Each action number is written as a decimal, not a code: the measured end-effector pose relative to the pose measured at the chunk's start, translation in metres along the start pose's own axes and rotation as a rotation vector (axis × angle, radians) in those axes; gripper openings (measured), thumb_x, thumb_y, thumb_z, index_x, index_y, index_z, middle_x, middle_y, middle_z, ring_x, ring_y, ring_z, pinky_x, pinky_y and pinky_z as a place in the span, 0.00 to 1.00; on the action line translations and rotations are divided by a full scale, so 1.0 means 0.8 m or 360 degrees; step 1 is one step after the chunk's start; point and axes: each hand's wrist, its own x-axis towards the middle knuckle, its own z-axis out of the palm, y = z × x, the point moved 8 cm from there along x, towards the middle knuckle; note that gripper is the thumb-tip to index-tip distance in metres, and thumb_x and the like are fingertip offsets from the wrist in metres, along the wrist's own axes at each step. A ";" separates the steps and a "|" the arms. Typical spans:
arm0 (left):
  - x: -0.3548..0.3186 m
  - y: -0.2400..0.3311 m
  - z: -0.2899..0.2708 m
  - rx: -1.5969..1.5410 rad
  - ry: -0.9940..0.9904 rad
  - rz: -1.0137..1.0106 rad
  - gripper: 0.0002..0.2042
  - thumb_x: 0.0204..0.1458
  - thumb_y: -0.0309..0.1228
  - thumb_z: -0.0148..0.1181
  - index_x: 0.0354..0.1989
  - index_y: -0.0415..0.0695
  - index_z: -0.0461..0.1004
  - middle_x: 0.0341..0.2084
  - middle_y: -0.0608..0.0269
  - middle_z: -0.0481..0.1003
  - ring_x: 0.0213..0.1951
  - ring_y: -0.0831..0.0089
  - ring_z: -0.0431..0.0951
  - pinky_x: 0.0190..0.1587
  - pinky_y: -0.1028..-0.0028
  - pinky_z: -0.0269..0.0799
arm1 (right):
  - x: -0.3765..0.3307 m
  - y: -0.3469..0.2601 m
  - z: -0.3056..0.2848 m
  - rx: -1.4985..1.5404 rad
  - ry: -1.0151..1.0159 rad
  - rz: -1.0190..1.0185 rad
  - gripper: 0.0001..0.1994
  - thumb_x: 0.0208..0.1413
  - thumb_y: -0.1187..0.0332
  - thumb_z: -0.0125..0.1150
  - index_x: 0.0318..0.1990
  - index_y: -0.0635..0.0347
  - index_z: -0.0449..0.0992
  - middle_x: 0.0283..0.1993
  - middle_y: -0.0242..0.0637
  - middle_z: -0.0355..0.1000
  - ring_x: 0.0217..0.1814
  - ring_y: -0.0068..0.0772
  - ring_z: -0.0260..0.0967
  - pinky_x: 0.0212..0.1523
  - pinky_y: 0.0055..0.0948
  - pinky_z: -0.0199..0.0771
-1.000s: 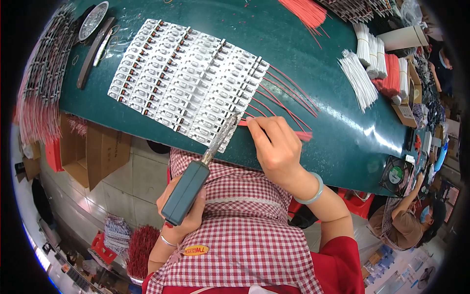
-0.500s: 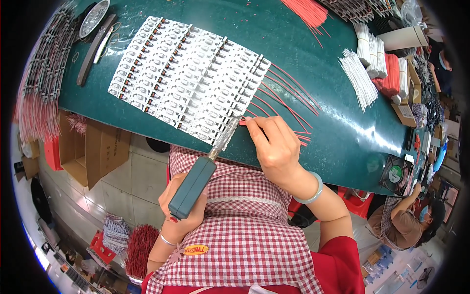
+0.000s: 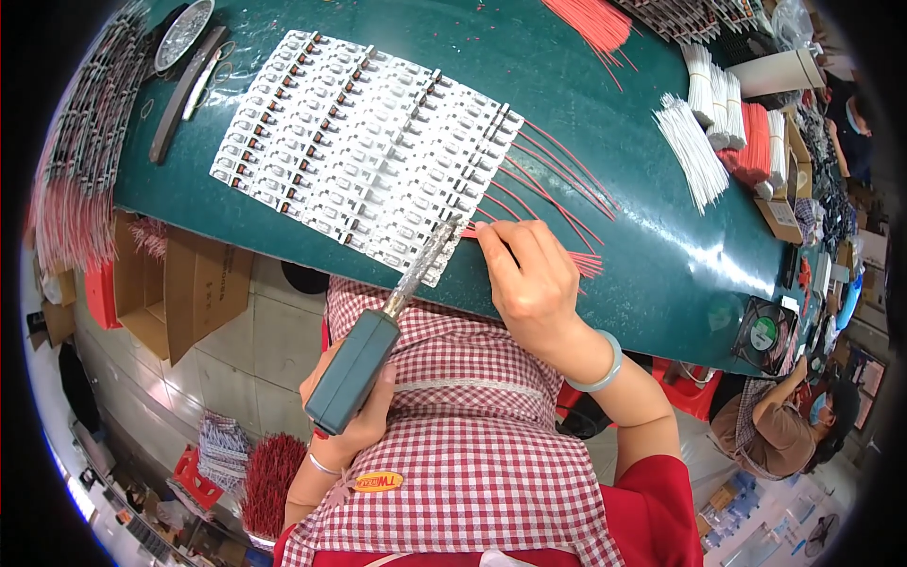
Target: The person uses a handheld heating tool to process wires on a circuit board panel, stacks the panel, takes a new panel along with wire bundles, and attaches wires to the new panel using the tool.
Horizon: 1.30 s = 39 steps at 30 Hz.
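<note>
My left hand (image 3: 368, 423) is wrapped round the dark green handle of a soldering iron (image 3: 353, 371). Its metal shaft slants up to the right, and the tip lies at the right edge of a panel of white circuit boards (image 3: 373, 151). At that same edge, close to the tip, my right hand (image 3: 531, 279) pinches red wires (image 3: 470, 231); their far ends stick out past the fingers. Farther up the edge, several loose red wires (image 3: 567, 178) fan out to the right across the green table (image 3: 652, 274).
Bundles of white wires (image 3: 693, 151) and red wires (image 3: 755, 142) lie at the right. More red wires (image 3: 590, 24) lie at the far edge. A dark bar (image 3: 187, 94) and an oval dish (image 3: 183, 36) are at the left. A small fan (image 3: 761, 333) stands near a co-worker (image 3: 779, 430).
The soldering iron's handle has shifted left and slightly down, its tip staying near the panel edge. My right hand has barely moved; more red wire ends show beyond it.
</note>
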 end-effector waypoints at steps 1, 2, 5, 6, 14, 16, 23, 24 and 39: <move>-0.002 -0.002 0.001 0.0001 -0.0015 -0.0014 0.13 0.47 0.22 0.69 0.43 0.34 0.81 0.39 0.46 0.81 0.35 0.54 0.84 0.36 0.67 0.80 | 0.000 0.001 -0.001 0.0026 0.0027 -0.0002 0.14 0.41 0.82 0.67 0.40 0.70 0.81 0.35 0.40 0.76 0.33 0.37 0.73 0.30 0.31 0.74; -0.003 -0.002 0.001 0.0001 -0.0013 -0.0015 0.13 0.47 0.22 0.69 0.43 0.34 0.81 0.39 0.46 0.81 0.35 0.54 0.84 0.36 0.67 0.80 | -0.001 0.001 -0.003 0.0052 0.0054 -0.0005 0.14 0.41 0.82 0.68 0.40 0.70 0.80 0.35 0.40 0.76 0.33 0.38 0.73 0.30 0.31 0.74; -0.005 -0.003 0.000 -0.0006 0.0002 -0.0031 0.14 0.47 0.22 0.69 0.44 0.34 0.81 0.40 0.45 0.81 0.37 0.55 0.85 0.39 0.67 0.81 | -0.004 -0.005 -0.006 0.0096 0.0088 -0.0028 0.14 0.41 0.83 0.67 0.40 0.71 0.80 0.35 0.41 0.75 0.34 0.38 0.73 0.30 0.32 0.74; -0.003 0.000 0.000 -0.0020 -0.0005 -0.0020 0.14 0.47 0.21 0.69 0.44 0.33 0.81 0.41 0.45 0.81 0.38 0.55 0.85 0.40 0.67 0.81 | -0.004 -0.007 -0.007 0.0097 0.0088 -0.0030 0.14 0.41 0.83 0.67 0.40 0.71 0.80 0.35 0.41 0.75 0.34 0.38 0.73 0.30 0.32 0.74; 0.007 0.009 0.003 -0.0071 -0.0042 -0.0035 0.13 0.47 0.19 0.68 0.43 0.32 0.81 0.41 0.46 0.81 0.41 0.55 0.85 0.42 0.66 0.81 | -0.007 -0.010 -0.003 0.0080 0.0030 -0.0026 0.14 0.42 0.82 0.67 0.40 0.71 0.81 0.35 0.41 0.76 0.33 0.38 0.73 0.29 0.32 0.74; 0.013 0.021 0.001 -0.0002 -0.0049 0.0046 0.12 0.46 0.19 0.68 0.42 0.33 0.81 0.40 0.47 0.81 0.40 0.55 0.84 0.42 0.65 0.81 | -0.008 -0.011 -0.002 0.0081 0.0021 -0.0020 0.14 0.42 0.82 0.67 0.40 0.70 0.81 0.35 0.41 0.76 0.33 0.38 0.73 0.29 0.32 0.74; 0.015 0.030 -0.001 0.0004 -0.0001 0.0092 0.11 0.45 0.16 0.68 0.39 0.34 0.81 0.38 0.49 0.80 0.37 0.56 0.83 0.40 0.67 0.81 | -0.013 -0.012 0.002 0.0044 0.0021 -0.0078 0.13 0.44 0.78 0.66 0.41 0.72 0.81 0.37 0.40 0.75 0.36 0.36 0.72 0.30 0.30 0.72; 0.014 0.028 -0.001 -0.0002 0.0002 0.0079 0.11 0.44 0.16 0.68 0.39 0.34 0.81 0.37 0.50 0.80 0.36 0.56 0.83 0.39 0.67 0.80 | -0.013 -0.012 0.002 0.0045 0.0021 -0.0078 0.13 0.44 0.78 0.66 0.41 0.72 0.81 0.37 0.40 0.75 0.36 0.36 0.72 0.30 0.30 0.72; -0.018 -0.006 -0.006 -0.0022 0.0018 0.0007 0.13 0.46 0.21 0.70 0.42 0.33 0.81 0.38 0.46 0.81 0.37 0.54 0.85 0.39 0.66 0.81 | -0.010 -0.015 0.000 0.0039 -0.0011 -0.0002 0.14 0.42 0.81 0.66 0.40 0.70 0.80 0.36 0.40 0.76 0.34 0.38 0.72 0.31 0.32 0.74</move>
